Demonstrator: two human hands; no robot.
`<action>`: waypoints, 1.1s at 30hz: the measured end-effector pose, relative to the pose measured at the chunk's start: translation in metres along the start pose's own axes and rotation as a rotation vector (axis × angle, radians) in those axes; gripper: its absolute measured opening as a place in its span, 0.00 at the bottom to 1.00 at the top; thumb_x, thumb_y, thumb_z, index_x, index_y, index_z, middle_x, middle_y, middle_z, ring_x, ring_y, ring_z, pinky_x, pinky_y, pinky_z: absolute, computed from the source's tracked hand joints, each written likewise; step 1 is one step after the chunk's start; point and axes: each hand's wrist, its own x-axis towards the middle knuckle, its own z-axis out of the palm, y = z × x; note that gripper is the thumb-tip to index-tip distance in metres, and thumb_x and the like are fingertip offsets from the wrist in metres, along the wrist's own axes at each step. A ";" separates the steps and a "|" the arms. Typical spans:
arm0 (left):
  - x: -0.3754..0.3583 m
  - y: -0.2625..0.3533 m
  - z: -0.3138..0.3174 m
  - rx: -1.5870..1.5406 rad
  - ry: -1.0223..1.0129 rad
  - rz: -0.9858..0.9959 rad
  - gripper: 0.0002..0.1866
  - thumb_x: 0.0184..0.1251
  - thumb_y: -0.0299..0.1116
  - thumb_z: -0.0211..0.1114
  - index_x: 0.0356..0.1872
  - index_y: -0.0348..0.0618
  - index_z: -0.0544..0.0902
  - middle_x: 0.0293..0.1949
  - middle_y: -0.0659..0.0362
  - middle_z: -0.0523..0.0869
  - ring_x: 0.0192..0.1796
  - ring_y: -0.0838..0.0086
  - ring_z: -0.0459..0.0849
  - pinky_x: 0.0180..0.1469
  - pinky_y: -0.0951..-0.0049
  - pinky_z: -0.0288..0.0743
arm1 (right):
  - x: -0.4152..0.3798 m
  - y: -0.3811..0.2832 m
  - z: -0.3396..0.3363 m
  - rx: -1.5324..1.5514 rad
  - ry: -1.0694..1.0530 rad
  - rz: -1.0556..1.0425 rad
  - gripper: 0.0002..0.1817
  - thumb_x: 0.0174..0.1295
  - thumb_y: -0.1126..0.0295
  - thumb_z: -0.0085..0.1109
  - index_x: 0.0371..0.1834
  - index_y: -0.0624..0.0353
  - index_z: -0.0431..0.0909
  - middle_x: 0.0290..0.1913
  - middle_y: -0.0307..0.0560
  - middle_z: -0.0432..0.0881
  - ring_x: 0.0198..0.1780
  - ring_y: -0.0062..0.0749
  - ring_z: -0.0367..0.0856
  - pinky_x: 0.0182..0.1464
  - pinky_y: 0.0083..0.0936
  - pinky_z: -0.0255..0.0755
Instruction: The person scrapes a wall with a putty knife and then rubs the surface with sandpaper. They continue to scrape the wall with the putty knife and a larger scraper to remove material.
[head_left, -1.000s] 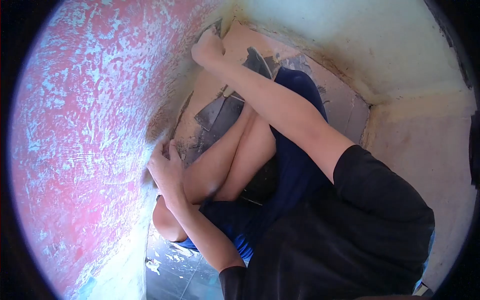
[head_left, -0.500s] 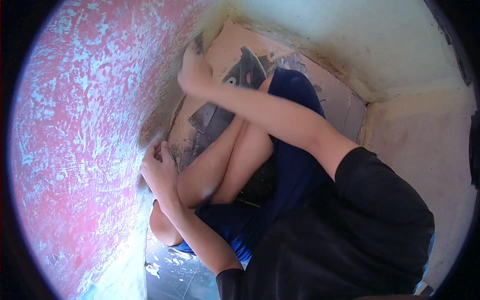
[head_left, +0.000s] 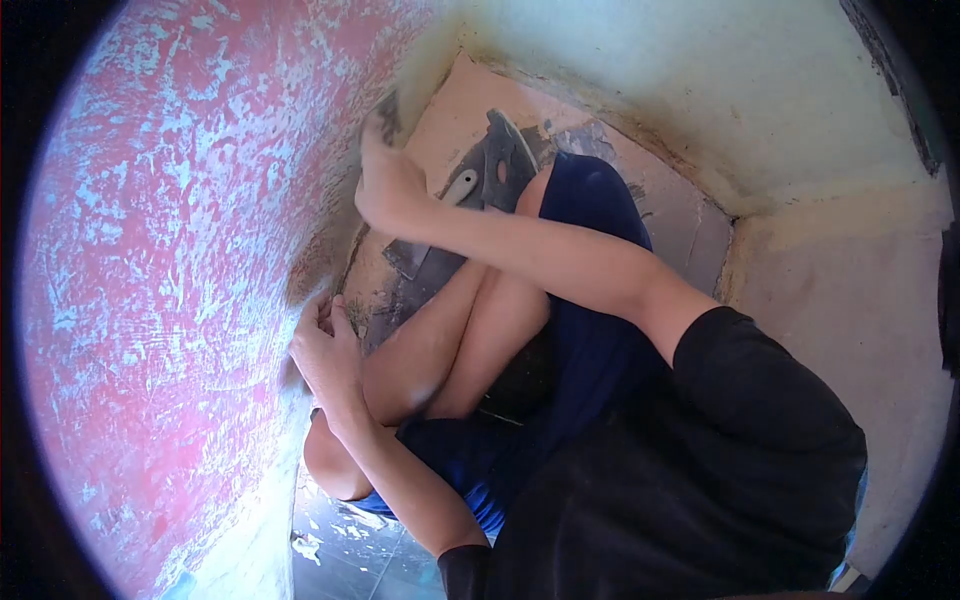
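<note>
The right hand (head_left: 393, 190) grips 1 dark pad (head_left: 388, 112) beyond its fingers, beside the wall (head_left: 170, 300); the left hand (head_left: 328, 355), farther off, curls, contents unclear.

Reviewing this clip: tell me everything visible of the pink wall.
The wall fills the left side, upright, mottled pink with pale blue-white patches, rough like scraped paint or plaster. It turns grey-brown near the floor. The right hand and left hand are close by its lower part; exact contact is unclear.
</note>
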 end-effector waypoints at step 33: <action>0.003 0.005 0.002 -0.080 0.059 0.024 0.18 0.71 0.32 0.65 0.58 0.34 0.83 0.49 0.47 0.90 0.41 0.65 0.88 0.44 0.65 0.81 | 0.074 0.035 -0.009 0.244 0.307 0.127 0.44 0.57 0.77 0.54 0.79 0.72 0.47 0.46 0.74 0.83 0.51 0.68 0.83 0.56 0.55 0.75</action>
